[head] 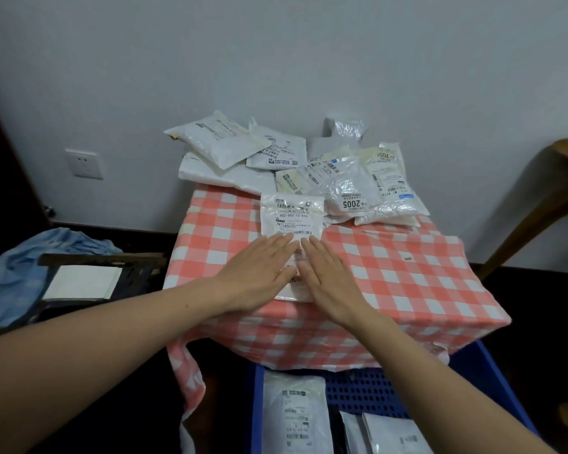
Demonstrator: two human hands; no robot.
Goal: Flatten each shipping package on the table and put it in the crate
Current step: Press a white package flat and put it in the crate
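Against a pale wall stands a worktop (391,280) under a pink-checked cloth. A white shipping package (292,221) lies near its middle, long axis running from the person toward the wall, label up. The left hand (259,273) and right hand (328,276) press flat on its near end, fingers straight. More packages (341,178) are heaped behind it. A blue crate (368,388) below holds flattened ones.

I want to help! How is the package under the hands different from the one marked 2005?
The package under the hands lies flat on the checked cloth; the 2005 package looks puffy, in the pile behind. The left hand and right hand press the first, not the 2005 package. Both have barcode labels.
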